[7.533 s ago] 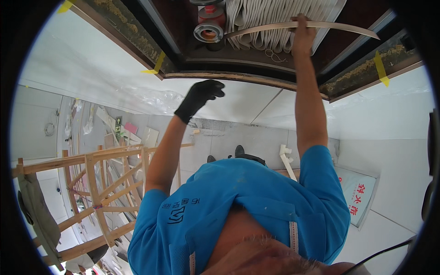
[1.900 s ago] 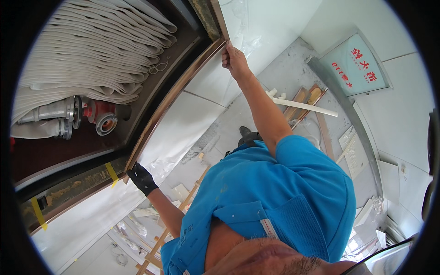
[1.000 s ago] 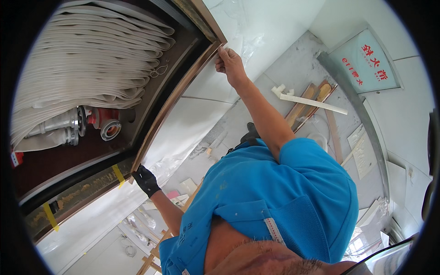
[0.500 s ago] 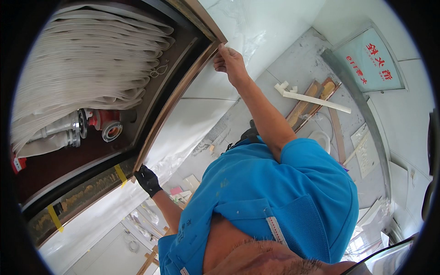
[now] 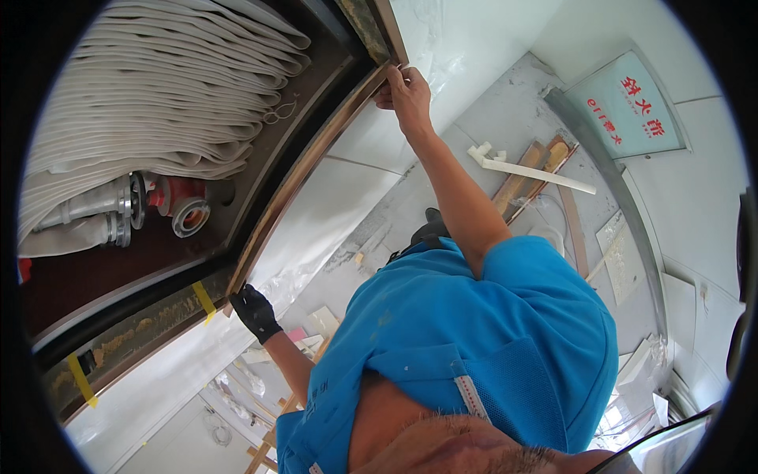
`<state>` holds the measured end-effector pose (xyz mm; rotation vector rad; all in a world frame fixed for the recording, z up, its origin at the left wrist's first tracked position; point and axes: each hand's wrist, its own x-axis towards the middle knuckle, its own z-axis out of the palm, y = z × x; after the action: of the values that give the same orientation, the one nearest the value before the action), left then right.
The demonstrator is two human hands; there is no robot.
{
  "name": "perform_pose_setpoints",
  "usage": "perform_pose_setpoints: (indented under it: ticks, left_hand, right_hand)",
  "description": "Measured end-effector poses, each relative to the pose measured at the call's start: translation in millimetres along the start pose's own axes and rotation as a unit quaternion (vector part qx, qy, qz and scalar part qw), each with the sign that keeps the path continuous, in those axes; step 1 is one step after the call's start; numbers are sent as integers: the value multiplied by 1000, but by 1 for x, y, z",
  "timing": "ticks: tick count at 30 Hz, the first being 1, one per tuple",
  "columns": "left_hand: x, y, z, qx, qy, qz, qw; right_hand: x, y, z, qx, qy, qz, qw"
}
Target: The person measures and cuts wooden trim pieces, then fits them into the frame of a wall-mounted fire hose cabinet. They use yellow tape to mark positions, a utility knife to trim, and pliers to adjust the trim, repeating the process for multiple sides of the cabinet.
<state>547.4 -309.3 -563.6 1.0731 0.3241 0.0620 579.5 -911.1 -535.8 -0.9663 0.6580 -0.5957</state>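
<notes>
A slim brown trim strip runs along the near edge of a dark cabinet frame. My bare right hand pinches the strip's upper end, at the frame's corner. At the strip's other end, lower left, my left hand in a black glove grips it with bent fingers. Inside the cabinet hangs a folded white fire hose. Under the hose are metal couplings and a red hose valve.
Yellow tape pieces cross the lower frame. Plastic film covers the wall below. On the floor lie a white pipe, brown boards and offcuts. A glass panel with red lettering stands at the right.
The view has shifted slightly, and the cabinet sits a little differently in it. My right hand has turned a little at the corner, its fingers more bent. Both hands stay on the strip.
</notes>
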Motion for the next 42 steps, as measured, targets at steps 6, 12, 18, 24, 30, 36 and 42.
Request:
perform_pose_setpoints:
  ticks: [6, 12, 18, 24, 30, 36, 42]
  left_hand:
    - [-5, -1, 14, -112, -33, -77, 990]
    - [-26, -6, 56, 22, 16, 37, 999]
    - [-20, 7, 42, -192, -21, -136, 972]
    - [-22, 8, 47, -217, -42, -154, 963]
    - [-16, 2, 37, -209, -61, -123, 968]
    - [-12, -6, 21, -159, -54, -78, 983]
    - [-45, -33, -16, -202, -19, -83, 976]
  right_hand:
    - [-1, 11, 15, 18, 78, -43, 996]
    - [0, 15, 18, -13, 74, -81, 994]
    - [1, 14, 15, -7, 64, -75, 995]
    - [3, 16, 14, 16, 62, -70, 995]
    - [-3, 13, 16, -26, 102, -71, 992]
    - [-16, 7, 17, -95, 90, -23, 991]
    - [-41, -7, 2, -24, -2, -49, 998]
